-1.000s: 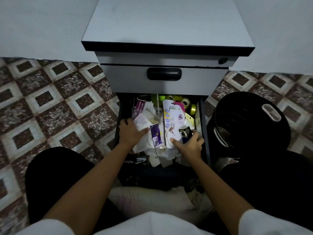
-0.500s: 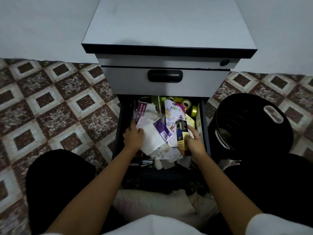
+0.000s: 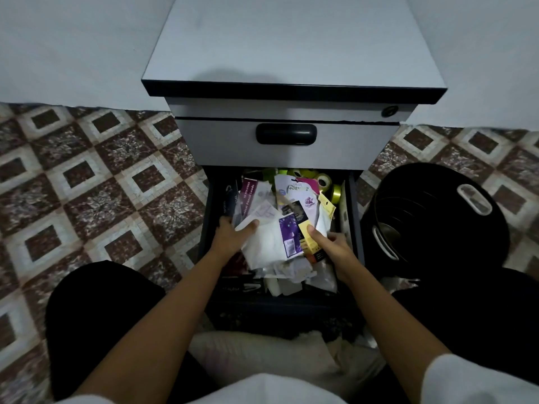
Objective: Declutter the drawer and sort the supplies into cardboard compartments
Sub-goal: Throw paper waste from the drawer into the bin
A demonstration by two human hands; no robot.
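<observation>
Curled left fingers (image 3: 227,221) and thumb round the near-left edge of a white paper bundle (image 3: 268,246), with the left hand (image 3: 230,240) low inside the open drawer (image 3: 208,228). Pinched a yellow-and-black packet (image 3: 310,244) in the right hand (image 3: 335,246): thumb flat on its face, remaining fingers tucked behind it and hidden. Held bundle and packet side by side, touching, over the middle of the drawer's clutter, with a purple card (image 3: 288,231) lying on the bundle's right edge, just left of the packet. Noted farther back a pencil-leads pack (image 3: 248,196) leaning at the left, a scissors pack (image 3: 297,189) in the centre, a small yellow tag (image 3: 326,204) to its right, and yellow-green ribbon rolls (image 3: 323,180) along the rear wall. Found more white scraps heaped at the drawer's near end. Saw the drawer pulled out from the bottom of a grey cabinet (image 3: 291,53), beneath a closed drawer with a black handle (image 3: 285,134). Spotted a black basket (image 3: 437,228) with white handles just right of the drawer, on patterned floor tiles (image 3: 102,185), and a pale cushion (image 3: 256,354) between the knees.
</observation>
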